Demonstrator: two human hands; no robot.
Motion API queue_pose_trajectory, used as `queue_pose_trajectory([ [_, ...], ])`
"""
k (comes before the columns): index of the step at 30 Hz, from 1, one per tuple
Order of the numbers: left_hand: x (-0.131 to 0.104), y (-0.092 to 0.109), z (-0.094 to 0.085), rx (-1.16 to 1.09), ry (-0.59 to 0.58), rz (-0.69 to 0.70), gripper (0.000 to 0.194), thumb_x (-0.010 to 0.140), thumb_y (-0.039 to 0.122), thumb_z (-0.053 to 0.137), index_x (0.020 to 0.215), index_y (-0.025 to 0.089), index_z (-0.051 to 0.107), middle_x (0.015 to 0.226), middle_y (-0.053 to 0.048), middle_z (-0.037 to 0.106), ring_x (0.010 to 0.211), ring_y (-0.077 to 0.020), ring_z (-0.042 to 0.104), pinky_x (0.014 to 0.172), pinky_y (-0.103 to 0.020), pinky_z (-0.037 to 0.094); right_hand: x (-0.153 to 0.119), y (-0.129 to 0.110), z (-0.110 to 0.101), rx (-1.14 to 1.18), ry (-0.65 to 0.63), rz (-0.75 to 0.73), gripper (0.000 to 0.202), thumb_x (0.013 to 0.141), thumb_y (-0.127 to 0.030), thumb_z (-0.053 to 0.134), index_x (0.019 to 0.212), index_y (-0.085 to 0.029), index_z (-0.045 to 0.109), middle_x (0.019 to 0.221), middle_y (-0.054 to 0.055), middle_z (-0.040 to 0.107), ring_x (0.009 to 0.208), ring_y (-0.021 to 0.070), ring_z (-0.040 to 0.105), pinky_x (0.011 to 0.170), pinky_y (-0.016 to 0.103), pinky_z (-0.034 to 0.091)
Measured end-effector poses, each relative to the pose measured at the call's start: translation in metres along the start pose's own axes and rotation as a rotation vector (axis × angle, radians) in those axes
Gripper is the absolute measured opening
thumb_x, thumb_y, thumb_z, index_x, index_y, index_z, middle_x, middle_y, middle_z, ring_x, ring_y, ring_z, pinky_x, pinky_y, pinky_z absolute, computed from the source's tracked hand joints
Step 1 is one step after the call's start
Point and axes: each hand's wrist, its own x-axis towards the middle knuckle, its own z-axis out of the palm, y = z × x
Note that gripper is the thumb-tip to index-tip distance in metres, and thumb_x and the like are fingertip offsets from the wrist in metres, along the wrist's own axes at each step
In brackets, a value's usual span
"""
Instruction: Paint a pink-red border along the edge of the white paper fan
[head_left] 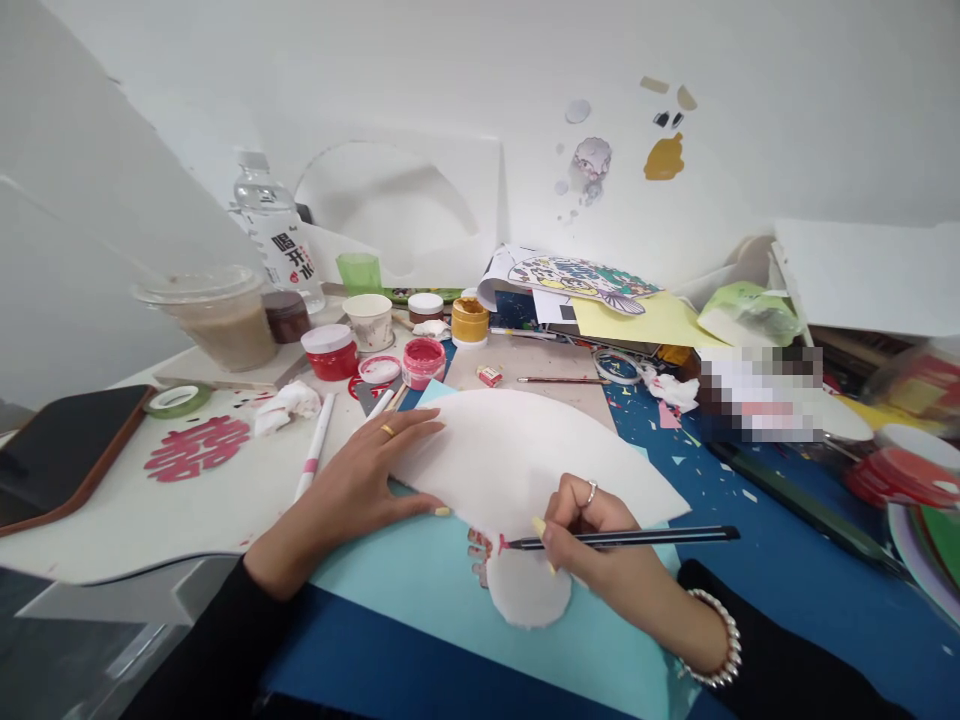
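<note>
A white fan-shaped piece point(540, 440) with a rounded lower tab lies on a light blue sheet point(405, 570). My left hand point(367, 460) rests on the left part of the white piece with its fingers stretched out and thumb apart. In my right hand point(589, 525) is a slim black pen point(675, 536) with white stripes, pinched between thumb and fingers. Its tip meets a small pinkish-red mark point(502, 544) on the narrow neck of the white piece. Beside that neck, a small reddish patterned shape point(478, 555) shows on the left.
Behind the white piece stand an open pink paint jar point(424, 362), a yellow paint jar point(470, 320) and a paper cup point(369, 320). A drink cup point(217, 320), water bottle point(274, 230) and tablet point(67, 450) are at left. A dark green cutter-like tool point(810, 505) lies right.
</note>
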Motion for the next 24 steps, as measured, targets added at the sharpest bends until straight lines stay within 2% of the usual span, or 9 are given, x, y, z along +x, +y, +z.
queue_pose_trajectory([
  [12,0.001,0.0,0.001,-0.027,0.001,-0.012,0.07,0.065,0.056,0.059,0.121,0.017,0.042,0.125,-0.013,0.045,0.114,-0.0277,0.041,0.096,-0.044,0.034,0.0,-0.007,0.004,-0.003,0.003,0.027,0.02,0.069,-0.027,0.06,0.066,-0.018,0.042,0.055,-0.005,0.045,0.045,0.0049,0.035,0.043,0.019,0.028],
  [19,-0.001,0.0,0.0,-0.02,-0.002,0.0,0.07,0.066,0.056,0.057,0.122,0.019,0.04,0.127,-0.013,0.043,0.115,-0.0274,0.039,0.096,-0.045,0.033,0.0,-0.005,0.0,-0.027,-0.003,-0.025,0.02,0.074,-0.033,0.057,0.066,-0.017,0.05,0.055,-0.002,0.053,0.051,0.0079,0.047,0.048,0.02,0.038],
  [24,-0.001,-0.001,0.0,-0.026,-0.016,0.002,0.069,0.067,0.056,0.057,0.124,0.022,0.038,0.129,-0.011,0.041,0.117,-0.0274,0.038,0.097,-0.046,0.031,-0.003,-0.011,0.002,-0.091,-0.021,-0.045,0.011,0.073,-0.028,0.057,0.075,-0.017,0.055,0.061,0.0,0.057,0.053,0.0087,0.05,0.048,0.02,0.039],
])
